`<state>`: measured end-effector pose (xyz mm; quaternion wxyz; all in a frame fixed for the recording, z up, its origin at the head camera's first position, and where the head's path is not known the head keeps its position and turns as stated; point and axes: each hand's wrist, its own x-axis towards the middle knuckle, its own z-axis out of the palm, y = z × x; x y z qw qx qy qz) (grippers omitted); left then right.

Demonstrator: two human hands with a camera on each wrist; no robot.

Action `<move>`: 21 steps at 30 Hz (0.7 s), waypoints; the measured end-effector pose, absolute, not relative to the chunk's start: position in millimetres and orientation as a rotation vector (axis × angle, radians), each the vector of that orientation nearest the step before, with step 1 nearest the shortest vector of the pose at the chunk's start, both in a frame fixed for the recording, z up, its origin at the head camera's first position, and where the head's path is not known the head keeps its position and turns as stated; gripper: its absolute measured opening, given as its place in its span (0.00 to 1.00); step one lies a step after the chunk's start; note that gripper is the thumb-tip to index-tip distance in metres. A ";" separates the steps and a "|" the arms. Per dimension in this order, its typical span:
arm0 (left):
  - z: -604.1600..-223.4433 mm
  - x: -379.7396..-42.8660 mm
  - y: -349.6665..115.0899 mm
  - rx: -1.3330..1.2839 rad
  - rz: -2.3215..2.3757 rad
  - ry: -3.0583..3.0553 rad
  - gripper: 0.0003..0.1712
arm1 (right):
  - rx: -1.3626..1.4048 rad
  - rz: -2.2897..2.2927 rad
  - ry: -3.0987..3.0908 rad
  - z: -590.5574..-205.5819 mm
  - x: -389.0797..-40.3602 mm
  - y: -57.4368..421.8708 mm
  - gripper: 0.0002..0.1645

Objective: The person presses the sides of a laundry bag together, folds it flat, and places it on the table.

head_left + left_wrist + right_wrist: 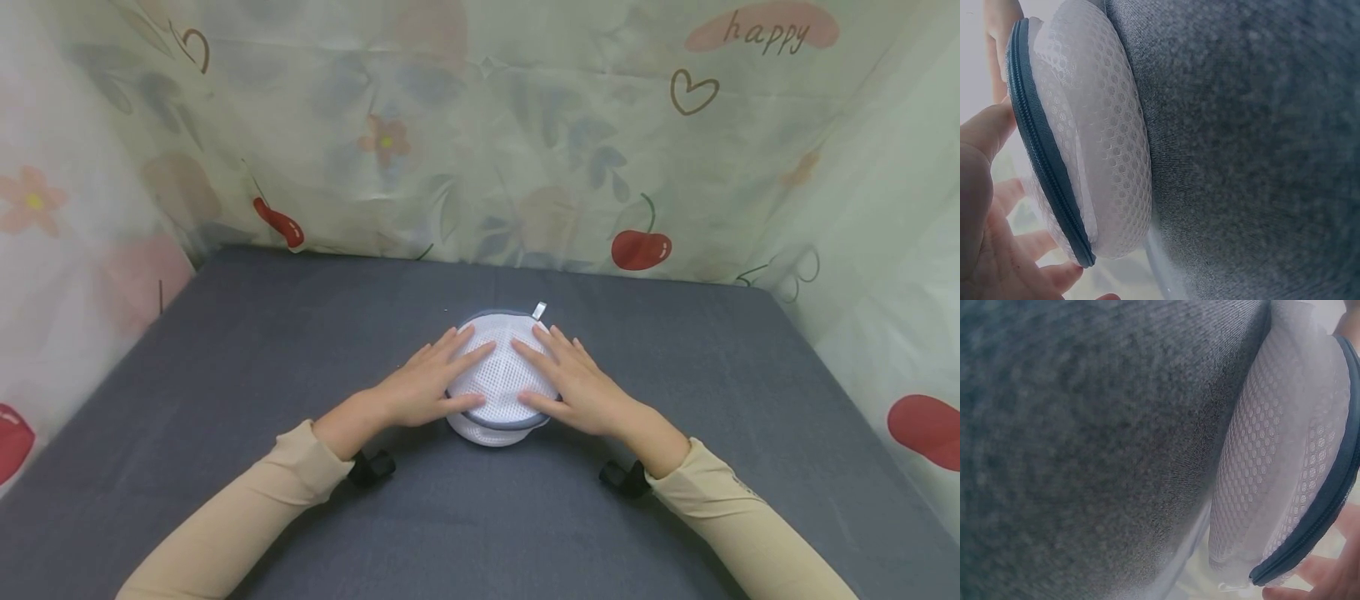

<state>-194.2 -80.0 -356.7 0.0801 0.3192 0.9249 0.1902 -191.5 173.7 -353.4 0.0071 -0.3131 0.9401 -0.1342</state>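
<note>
A round white mesh laundry bag [498, 375] with a blue-grey zipper rim sits on the dark grey cloth, a small pale tag [539, 311] sticking up at its far right edge. On its left side my left hand [420, 383] rests with fingers spread and fairly straight. My right hand [585, 385] lies the same way on the right side, and a strip of mesh shows between the two. From the left wrist view, the zipper [1047, 150] curves around the bag's edge above a puffy lower half. The right wrist view shows the mesh side [1260, 450] standing on the cloth.
Dark grey cloth [247, 358] covers the table. Behind it and on both sides hang pale curtains [487, 167] printed with cherries, flowers and hearts. A black strap [372, 467] is on the left wrist and another black strap [624, 479] on the right.
</note>
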 end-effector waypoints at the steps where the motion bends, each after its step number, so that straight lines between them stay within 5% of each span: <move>1: -357.0 -194.3 -80.0 0.956 0.568 2.767 0.40 | -0.979 -0.414 2.940 -353.5 -191.5 173.6 0.41; 21: -362.0 -193.4 -79.1 0.950 0.558 2.764 0.41 | -0.959 -0.375 2.921 -357.8 -190.8 173.0 0.41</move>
